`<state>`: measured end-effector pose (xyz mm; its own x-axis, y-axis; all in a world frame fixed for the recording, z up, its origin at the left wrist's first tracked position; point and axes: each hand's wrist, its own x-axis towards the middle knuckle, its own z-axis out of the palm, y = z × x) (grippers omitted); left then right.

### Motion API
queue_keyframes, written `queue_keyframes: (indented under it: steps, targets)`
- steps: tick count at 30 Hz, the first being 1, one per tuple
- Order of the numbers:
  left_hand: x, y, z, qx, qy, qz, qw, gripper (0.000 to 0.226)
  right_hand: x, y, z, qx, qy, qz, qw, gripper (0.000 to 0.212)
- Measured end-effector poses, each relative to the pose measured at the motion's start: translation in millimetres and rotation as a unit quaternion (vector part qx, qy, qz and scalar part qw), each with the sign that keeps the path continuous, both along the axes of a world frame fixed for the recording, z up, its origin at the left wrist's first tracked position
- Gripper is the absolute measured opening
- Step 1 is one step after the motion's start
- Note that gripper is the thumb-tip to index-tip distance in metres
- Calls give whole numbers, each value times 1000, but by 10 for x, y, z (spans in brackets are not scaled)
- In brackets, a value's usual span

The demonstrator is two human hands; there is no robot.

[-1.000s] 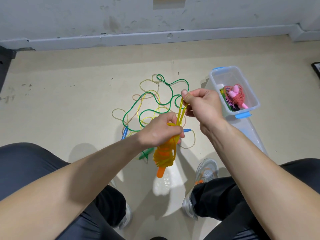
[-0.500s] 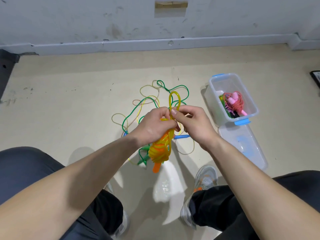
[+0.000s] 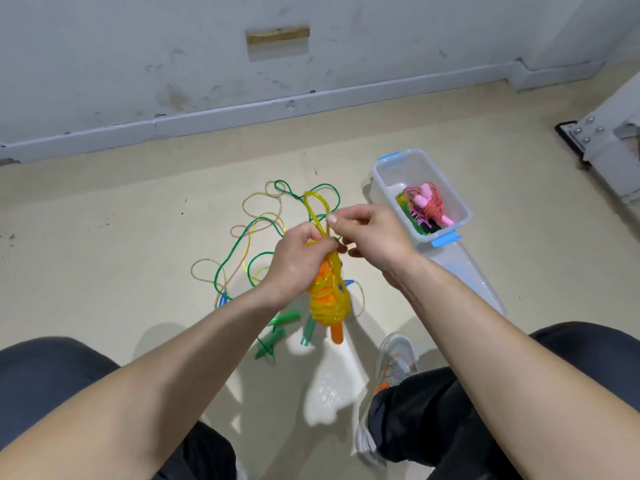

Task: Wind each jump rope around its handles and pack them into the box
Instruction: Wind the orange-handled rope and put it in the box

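Left hand (image 3: 298,263) grips the mostly wound yellow jump rope (image 3: 329,303); right hand (image 3: 372,237) pinches its end loop. Beyond both, the green jump rope (image 3: 284,319) lies unwound; the box (image 3: 401,174) is part-filled.

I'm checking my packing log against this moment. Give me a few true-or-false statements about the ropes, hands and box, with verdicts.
1. The left hand grips the yellow rope wound on orange handles. True.
2. The box is empty. False: a pink rope lies inside.
3. The green rope lies loose on the floor. True.
4. The lid is on the box. False: it lies on the floor beside the box.
5. The right hand pinches the yellow rope's free loop. True.
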<state>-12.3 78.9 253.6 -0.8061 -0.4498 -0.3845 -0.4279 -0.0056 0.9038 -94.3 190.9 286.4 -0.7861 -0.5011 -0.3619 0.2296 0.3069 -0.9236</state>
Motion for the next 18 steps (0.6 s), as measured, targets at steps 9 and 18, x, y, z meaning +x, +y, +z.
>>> queue_keyframes:
  steps: [9, 18]
  targets:
    - [-1446, 244, 196, 153, -11, 103, 983, 16, -1032, 445, 234, 174, 55, 129, 975, 46]
    - [-2736, 586, -482, 196, -42, 72, 977, 6, -2173, 995, -599, 175, 15, 129, 976, 26]
